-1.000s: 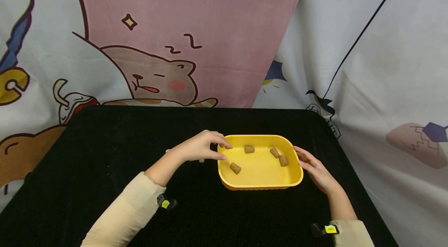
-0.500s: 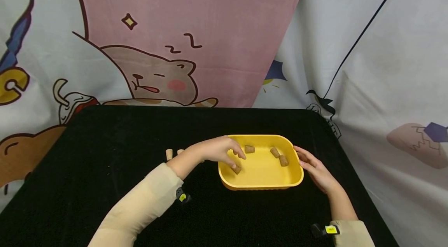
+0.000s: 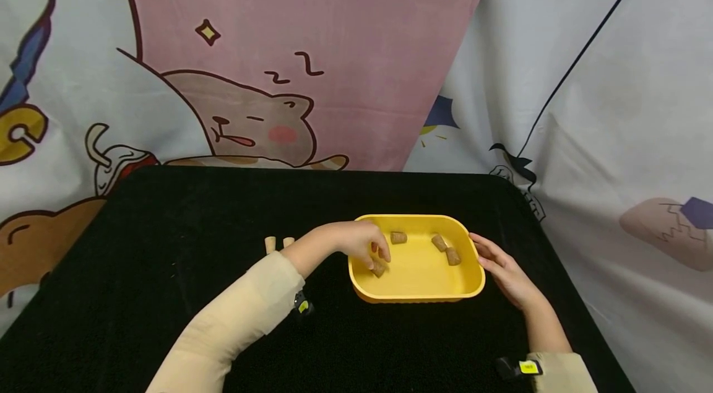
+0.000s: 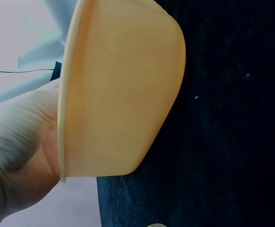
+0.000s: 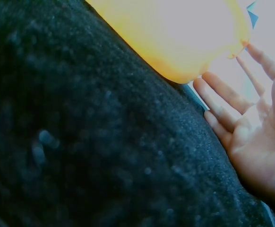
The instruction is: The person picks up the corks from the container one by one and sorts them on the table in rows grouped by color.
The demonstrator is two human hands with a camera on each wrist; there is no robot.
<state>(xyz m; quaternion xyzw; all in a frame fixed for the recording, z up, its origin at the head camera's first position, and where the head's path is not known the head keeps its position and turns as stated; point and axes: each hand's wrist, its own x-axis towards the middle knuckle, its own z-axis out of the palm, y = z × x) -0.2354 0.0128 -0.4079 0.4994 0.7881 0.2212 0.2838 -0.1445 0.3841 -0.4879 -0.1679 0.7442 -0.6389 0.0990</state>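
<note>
A yellow plastic basin (image 3: pixel 418 285) stands on the black cloth, with several brown corks lying in it. My left hand (image 3: pixel 359 243) reaches over the basin's left rim, its thumb and fingers bent down about a cork (image 3: pixel 379 269) near that side. In the left wrist view the basin wall (image 4: pixel 123 85) hides those fingertips. Farther right in the basin lie a cork (image 3: pixel 398 237) by the back and two corks touching, one of them this cork (image 3: pixel 453 256). My right hand (image 3: pixel 504 272) touches the basin's right end with extended fingers (image 5: pixel 222 92).
Left of the basin, pale corks stand on the black cloth (image 3: pixel 211 238), among them one cork (image 3: pixel 270 245) and another cork (image 3: pixel 288 242) partly behind my left forearm. A patterned curtain (image 3: pixel 362 71) hangs behind the table and along its right side.
My left hand has moved right, from the basin's left rim down into it, and its fingers have drawn together about the near cork. My right hand stays on the basin's right end.
</note>
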